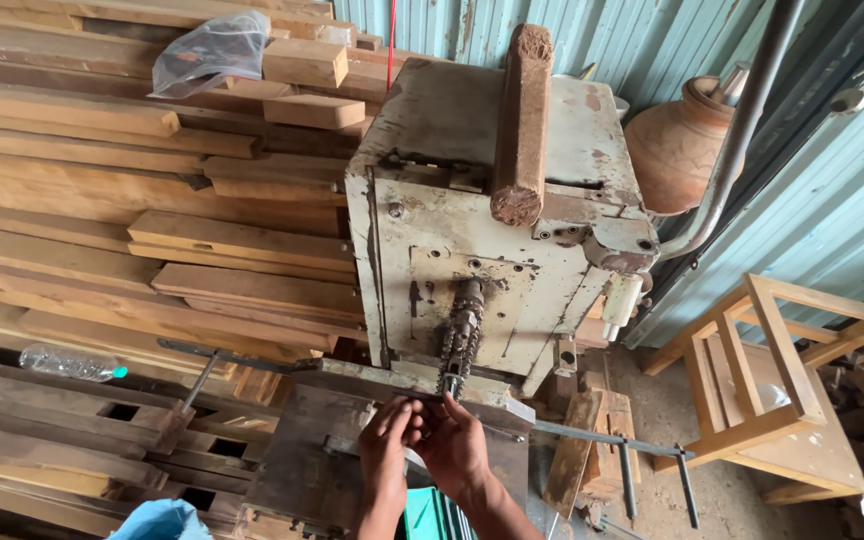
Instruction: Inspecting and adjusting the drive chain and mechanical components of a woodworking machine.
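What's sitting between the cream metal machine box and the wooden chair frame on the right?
In the head view, short wood offcuts lean on the dusty floor between the cream metal machine box and the wooden chair frame, with a thin metal rod crossing there.

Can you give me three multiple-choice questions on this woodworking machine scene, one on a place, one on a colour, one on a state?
1. Where does the wood block rest?
A. on top of the machine
B. on the floor
C. on the wooden frame

2. What colour is the cap of the plastic bottle on the planks?
A. red
B. green
C. white

3. How are the left hand and right hand placed?
A. far apart
B. together under the chain
C. raised above the machine

Answers: 1 A, it lies across the top. 2 B, the cap looks green. 3 B, fingers meet below the chain.
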